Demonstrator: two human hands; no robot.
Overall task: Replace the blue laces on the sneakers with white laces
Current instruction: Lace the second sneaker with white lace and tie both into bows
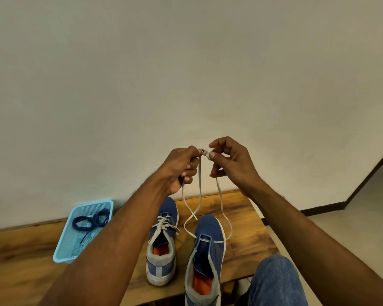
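Observation:
Two blue sneakers stand on a wooden table (248, 219). The left sneaker (161, 244) is laced with a white lace. The right sneaker (207, 257) has a white lace (221, 204) through its lowest eyelets only, and both ends rise to my hands. My left hand (181, 168) and my right hand (228, 160) are raised above the shoes, and each pinches a lace end; the two tips meet between my fingertips. The blue laces (91, 221) lie coiled in a light blue basket (64, 255).
The basket sits at the table's left, by a plain wall. My knee in blue jeans (276, 283) is at the lower right, past the table's front edge. A pale floor and a dark skirting board show on the right.

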